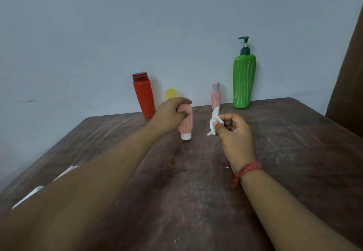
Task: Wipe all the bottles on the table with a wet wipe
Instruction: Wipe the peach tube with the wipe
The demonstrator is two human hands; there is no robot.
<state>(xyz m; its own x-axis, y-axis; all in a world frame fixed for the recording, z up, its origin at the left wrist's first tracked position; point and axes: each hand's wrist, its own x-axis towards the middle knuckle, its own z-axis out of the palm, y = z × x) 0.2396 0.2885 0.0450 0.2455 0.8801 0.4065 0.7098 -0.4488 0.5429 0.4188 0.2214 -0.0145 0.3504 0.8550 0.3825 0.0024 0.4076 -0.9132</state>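
Pink tube (186,123), standing cap-down near the centre of the table (294,152), gripped at its upper end by the left hand (169,116). Right hand (233,130), just to its right and apart from it, pinches a crumpled wet wipe (214,121). Against the far wall stand a red bottle (143,95), a yellow bottle (171,94), a small pink bottle (216,97) and a green pump bottle (244,81). The tube looks light, soft-walled and tippy; holding one end while wiping the flank seems best.

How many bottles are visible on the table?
5: red bottle back left, yellow one partly hidden behind the left hand, pink tube in that hand, small pink bottle, green pump bottle back right.
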